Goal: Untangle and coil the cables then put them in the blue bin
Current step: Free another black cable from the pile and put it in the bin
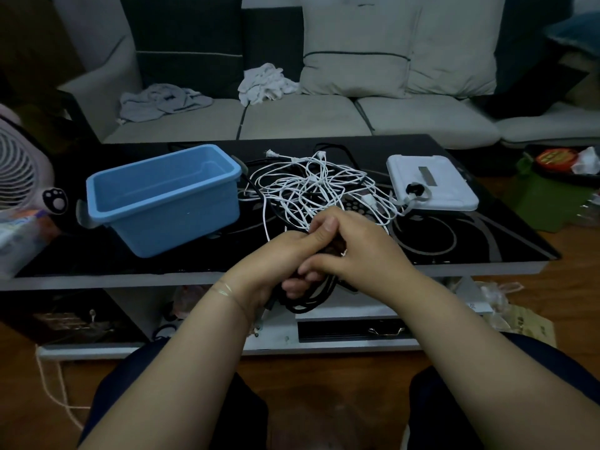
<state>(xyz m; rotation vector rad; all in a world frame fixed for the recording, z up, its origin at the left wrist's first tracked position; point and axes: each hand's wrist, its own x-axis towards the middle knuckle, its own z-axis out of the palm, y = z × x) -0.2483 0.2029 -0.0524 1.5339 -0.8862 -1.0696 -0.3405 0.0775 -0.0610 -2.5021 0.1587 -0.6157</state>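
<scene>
A coil of black cable (311,298) hangs at the table's front edge, gripped from the left by my left hand (276,261). My right hand (360,251) closes over the same coil from the right, fingers curled round its top. Behind the hands a tangle of white cables (311,186) lies on the black glass table (470,241), mixed with some black cable. The blue bin (162,193) stands to the left of the tangle, with nothing visible inside it.
A white flat device (431,183) with a plugged-in cord lies at the table's right. A fan (19,177) stands at the far left. A sofa with crumpled cloths runs behind the table. A green box (548,199) sits on the floor at right.
</scene>
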